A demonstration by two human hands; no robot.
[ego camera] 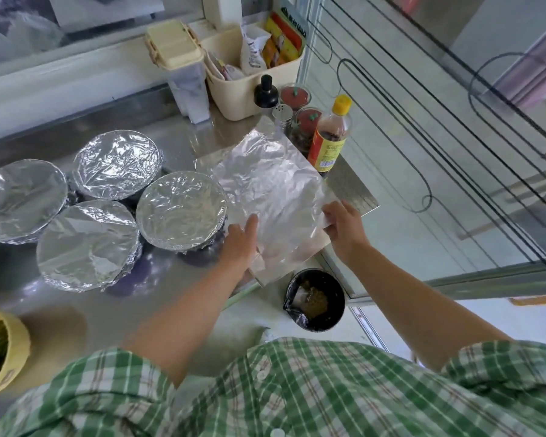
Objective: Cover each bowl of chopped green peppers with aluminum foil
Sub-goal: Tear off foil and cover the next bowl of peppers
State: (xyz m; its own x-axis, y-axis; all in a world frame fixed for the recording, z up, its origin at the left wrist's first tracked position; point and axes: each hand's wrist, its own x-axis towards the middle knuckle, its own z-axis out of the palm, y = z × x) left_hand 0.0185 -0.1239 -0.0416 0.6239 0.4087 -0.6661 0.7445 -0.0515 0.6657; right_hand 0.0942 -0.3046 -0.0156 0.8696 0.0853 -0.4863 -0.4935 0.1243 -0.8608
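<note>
Several bowls wrapped in aluminum foil stand close together on the steel counter (85,313); the nearest to my hands is a covered bowl (181,210), another covered bowl (87,244) sits in front of it. A loose crumpled foil sheet (273,187) lies spread at the counter's right end. My left hand (239,244) rests flat on the sheet's left near edge with fingers straight. My right hand (344,227) pinches the sheet's right near corner. What lies under the sheet is hidden. A yellow bowl (11,351) with chopped green peppers shows at the left edge.
A sauce bottle with a yellow cap (330,134), spice jars, a shaker and a cream basket (243,86) of packets stand behind the sheet. A black-lined bin (316,299) sits on the floor below the counter edge. A glass door is at the right.
</note>
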